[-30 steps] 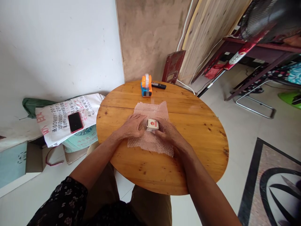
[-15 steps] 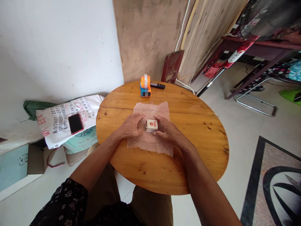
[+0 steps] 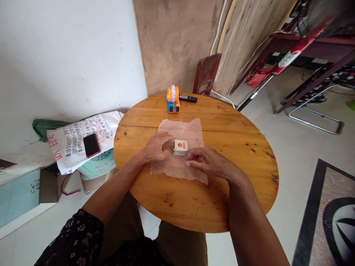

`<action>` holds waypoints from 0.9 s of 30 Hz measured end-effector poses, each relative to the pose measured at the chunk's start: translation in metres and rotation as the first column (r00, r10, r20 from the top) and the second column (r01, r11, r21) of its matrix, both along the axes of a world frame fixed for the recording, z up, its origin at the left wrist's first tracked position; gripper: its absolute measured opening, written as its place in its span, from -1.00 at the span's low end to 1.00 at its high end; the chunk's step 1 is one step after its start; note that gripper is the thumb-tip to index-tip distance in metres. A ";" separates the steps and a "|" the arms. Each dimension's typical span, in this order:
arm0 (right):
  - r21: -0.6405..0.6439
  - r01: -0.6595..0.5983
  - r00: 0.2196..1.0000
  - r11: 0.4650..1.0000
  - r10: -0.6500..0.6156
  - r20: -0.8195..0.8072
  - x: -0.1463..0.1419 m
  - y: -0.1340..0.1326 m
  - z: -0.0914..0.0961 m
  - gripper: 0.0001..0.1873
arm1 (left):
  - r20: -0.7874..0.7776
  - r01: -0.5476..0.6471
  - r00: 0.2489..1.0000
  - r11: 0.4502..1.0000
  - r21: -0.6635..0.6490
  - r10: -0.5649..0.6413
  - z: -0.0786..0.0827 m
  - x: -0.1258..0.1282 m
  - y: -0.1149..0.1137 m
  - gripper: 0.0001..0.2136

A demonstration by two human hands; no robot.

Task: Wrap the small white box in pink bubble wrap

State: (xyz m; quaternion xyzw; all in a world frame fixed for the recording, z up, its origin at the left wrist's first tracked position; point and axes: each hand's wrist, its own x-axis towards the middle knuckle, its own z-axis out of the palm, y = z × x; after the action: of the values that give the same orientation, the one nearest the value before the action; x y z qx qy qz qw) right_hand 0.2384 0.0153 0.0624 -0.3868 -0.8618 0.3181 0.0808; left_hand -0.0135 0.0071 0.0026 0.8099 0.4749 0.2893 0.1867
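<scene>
White, red-printed on top: a small box resting on bubble wrap, on the counter. To its left, the left grip, spread, with contact unclear. To its right, the right grip, just drawn back and curled; cannot tell whether pinching anything. Box's right side thus uncovered. Farther off, a tape dispenser beside a dark remote.
</scene>
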 end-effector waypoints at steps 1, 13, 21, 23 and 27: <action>-0.034 -0.026 1.000 0.999 0.026 0.010 0.001 -0.001 0.003 -0.81 | 0.004 0.012 1.000 1.000 0.008 -0.012 -0.001 0.000 0.000 -0.41; 0.306 -0.199 0.964 0.931 0.130 0.230 -0.013 -0.038 -0.012 -0.86 | 0.100 0.094 0.990 0.993 0.073 -0.101 0.002 0.004 -0.003 -0.44; 0.516 -0.058 0.989 0.854 -0.022 0.147 -0.021 -0.034 0.014 -0.79 | 0.369 0.202 0.911 0.979 -0.010 -0.185 0.017 0.001 -0.008 -0.49; 0.556 -0.052 0.987 0.829 -0.044 0.158 -0.027 -0.026 0.019 -0.78 | 0.411 0.233 0.892 0.970 -0.067 -0.186 0.020 0.000 -0.009 -0.48; 0.517 0.033 0.977 0.855 -0.138 0.165 -0.034 -0.005 0.017 -0.80 | 0.398 0.165 0.912 0.976 -0.146 -0.095 0.019 0.005 -0.010 -0.53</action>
State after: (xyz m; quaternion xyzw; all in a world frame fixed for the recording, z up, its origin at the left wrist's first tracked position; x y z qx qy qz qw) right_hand 0.2043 0.0099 0.0797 -0.4188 -0.9008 0.0345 0.1096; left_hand -0.0086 -0.0025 0.0212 0.7465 0.3970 0.3881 0.3668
